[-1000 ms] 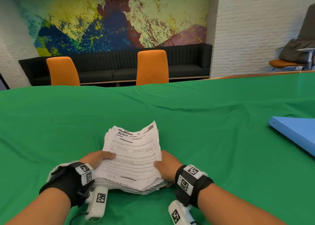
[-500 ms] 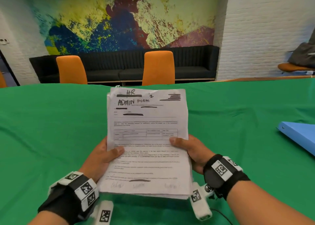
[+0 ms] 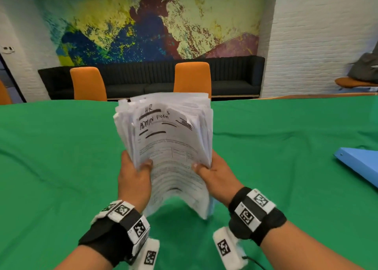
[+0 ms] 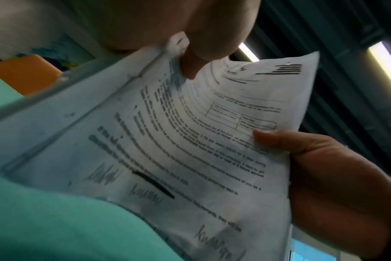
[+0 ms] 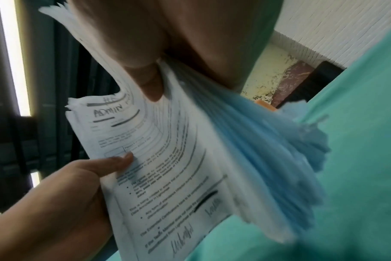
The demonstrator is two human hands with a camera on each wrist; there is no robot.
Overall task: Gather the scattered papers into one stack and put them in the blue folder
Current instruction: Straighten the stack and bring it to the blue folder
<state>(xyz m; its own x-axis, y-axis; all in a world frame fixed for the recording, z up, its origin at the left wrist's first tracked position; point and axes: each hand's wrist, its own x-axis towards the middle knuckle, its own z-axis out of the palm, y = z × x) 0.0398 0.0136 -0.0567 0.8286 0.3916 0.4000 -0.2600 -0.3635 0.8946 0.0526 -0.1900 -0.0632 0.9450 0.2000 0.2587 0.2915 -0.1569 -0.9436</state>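
Gathered: paper stack [image 3: 169, 147] upright, edges uneven, clear of green counter [image 3: 61, 157]
Hands: left hand [image 3: 134, 177] and right hand [image 3: 214, 173] each grip a side
Left: blue folder [image 3: 362, 165], well apart, unfilled

Green cloth [image 3: 61, 167] covers the table under and on all sides of the hands. Beyond the hands, past the table's far edge: two orange chairs [image 3: 192, 77], one straight ahead, one ahead and left [image 3: 88, 83]. Black sofa [image 3: 235, 75] behind them along the wall. Abstract mural [image 3: 143, 24] above it. White brick wall [image 3: 317, 34] far right. Another orange seat [image 3: 353, 82] there, with grey fabric [image 3: 366, 67] on it.
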